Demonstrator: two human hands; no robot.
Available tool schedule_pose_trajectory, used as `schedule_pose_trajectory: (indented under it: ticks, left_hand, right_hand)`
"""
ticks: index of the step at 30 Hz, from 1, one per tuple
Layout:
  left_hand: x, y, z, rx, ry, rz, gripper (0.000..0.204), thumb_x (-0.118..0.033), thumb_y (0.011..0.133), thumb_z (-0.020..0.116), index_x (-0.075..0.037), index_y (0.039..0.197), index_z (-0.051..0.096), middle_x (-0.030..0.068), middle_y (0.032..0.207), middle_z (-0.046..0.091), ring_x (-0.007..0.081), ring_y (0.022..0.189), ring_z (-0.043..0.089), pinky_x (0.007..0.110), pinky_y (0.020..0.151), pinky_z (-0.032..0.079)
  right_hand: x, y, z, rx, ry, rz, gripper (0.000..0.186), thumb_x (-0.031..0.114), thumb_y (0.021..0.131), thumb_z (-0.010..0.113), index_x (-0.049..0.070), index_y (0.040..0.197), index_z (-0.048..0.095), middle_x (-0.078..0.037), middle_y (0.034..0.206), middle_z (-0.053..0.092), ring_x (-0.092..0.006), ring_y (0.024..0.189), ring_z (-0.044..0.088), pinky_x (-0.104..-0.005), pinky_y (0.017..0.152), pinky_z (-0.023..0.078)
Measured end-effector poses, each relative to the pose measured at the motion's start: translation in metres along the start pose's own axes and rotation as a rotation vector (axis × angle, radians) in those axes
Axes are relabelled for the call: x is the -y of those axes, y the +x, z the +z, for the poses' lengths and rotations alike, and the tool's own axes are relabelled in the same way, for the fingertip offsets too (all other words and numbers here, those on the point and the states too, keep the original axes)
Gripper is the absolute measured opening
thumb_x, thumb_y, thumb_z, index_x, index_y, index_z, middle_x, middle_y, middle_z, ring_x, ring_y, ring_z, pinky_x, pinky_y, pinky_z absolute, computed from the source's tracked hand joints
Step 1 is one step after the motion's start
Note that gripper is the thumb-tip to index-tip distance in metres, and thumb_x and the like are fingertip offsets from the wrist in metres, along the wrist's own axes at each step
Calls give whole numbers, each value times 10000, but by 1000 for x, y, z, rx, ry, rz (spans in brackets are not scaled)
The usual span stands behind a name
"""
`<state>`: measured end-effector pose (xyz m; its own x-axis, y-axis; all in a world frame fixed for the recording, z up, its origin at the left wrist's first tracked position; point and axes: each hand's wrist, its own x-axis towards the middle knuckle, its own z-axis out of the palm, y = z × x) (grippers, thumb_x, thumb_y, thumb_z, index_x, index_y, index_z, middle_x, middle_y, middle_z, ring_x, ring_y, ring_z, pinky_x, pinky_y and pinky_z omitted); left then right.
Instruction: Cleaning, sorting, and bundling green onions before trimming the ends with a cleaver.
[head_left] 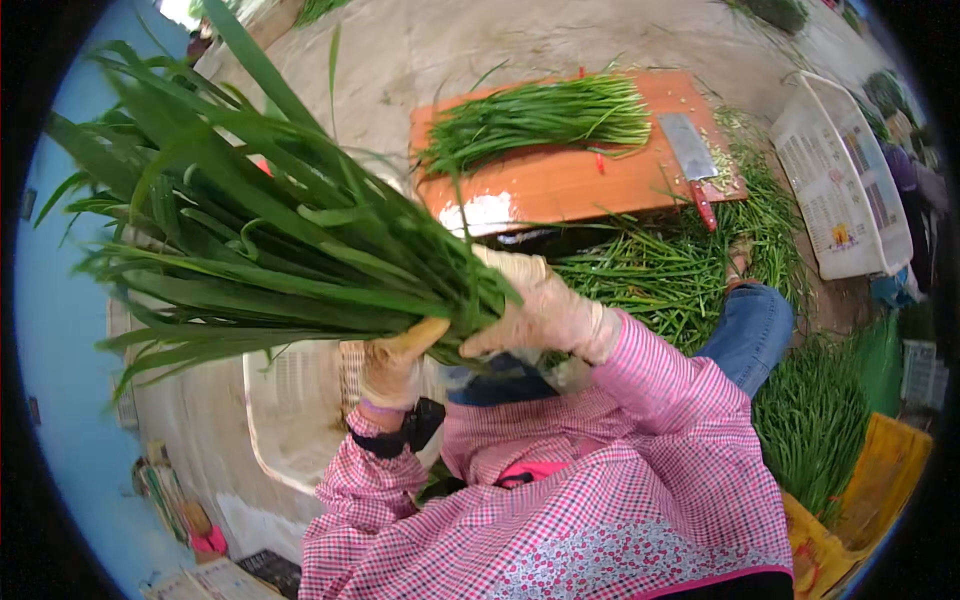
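Note:
A big bunch of green garlic chives (270,230) is raised in front of me, its broad leaf tips fanning out to the upper left. My left hand (395,365), in a thin pale glove, grips the bunch from below near its narrow end. Around the same end from the right closes my gloved right hand (545,305). Beyond them, on an orange board (560,195), lies a second bundle of chives (545,120), pale stem ends to the right. A cleaver (688,150) with a red handle rests at the board's right side, amid small trimmed bits.
Loose chives (650,275) are heaped before and right of the board. A white plastic crate (835,185) stands at the far right, another white basket (285,430) by my left arm. More chives (815,425) pile near a yellow crate (885,480) at lower right.

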<state>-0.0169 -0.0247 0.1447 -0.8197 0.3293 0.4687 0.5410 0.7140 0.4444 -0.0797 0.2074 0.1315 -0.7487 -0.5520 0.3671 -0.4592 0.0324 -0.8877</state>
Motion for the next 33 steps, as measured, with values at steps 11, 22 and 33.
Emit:
schedule_pose_trajectory:
  ticks: [11,22,33]
  left_hand:
    - [174,95,104,7,-225,20,551,-184,820,824,-217,1344,654,37,1314,686,255,1167,658,411,1032,501]
    - [177,102,140,-121,-881,-396,586,-162,833,809,27,1335,574,134,1290,645,249,1141,639,409,990,547]
    - [124,168,89,-194,-1441,-743,563,-434,1069,503,-59,1487,464,111,1450,566,256,1276,580,434,1122,456]
  right_hand:
    - [-93,92,-87,-43,36,-57,1159,9,647,909,76,1608,265,-131,1474,560,-216,1318,541,-347,1139,423]
    - [-166,94,-85,74,175,131,788,52,699,888,26,1398,524,-104,1289,665,-200,1225,596,-347,1052,475]
    - [-103,131,-71,246,604,298,416,185,808,817,43,1182,703,-59,1094,726,-160,1009,664,-322,869,539]
